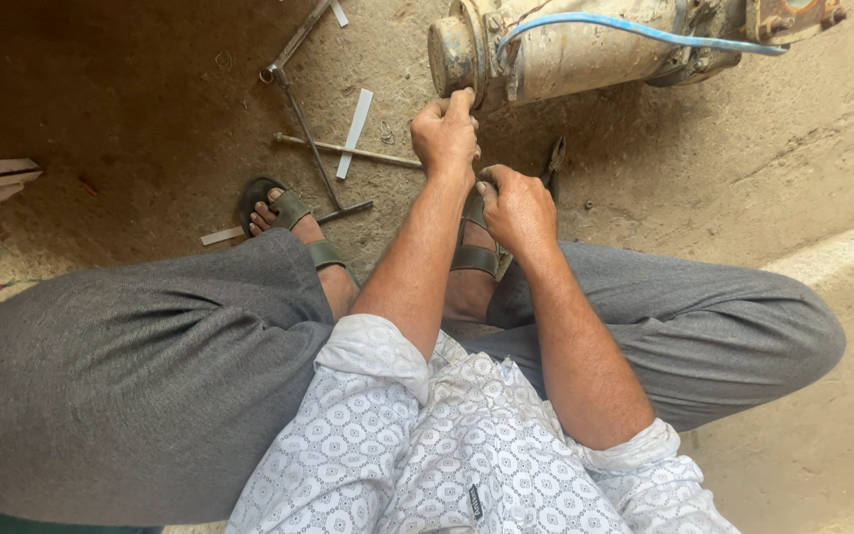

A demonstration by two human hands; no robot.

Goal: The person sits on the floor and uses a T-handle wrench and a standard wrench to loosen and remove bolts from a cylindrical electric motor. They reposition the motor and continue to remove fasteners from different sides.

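Left hand (pixel 444 135) fisted at the end cap of the dirty cream cylindrical metal motor (pixel 555 49) at 12 o'clock, bracing it. Right hand (pixel 518 210) curled closed just below; contents hidden. Thin metal rods (pixel 320 148) lie on the dirt floor (pixel 704 168) at 11 o'clock.

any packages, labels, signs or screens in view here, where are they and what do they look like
No packages, signs or screens.
Small clothing tag: a dark rectangle with tiny light marks, sewn onto the white patterned shirt at the bottom centre of the view.
The dirty cylindrical machine at the top, which the left hand touches, shows no label.
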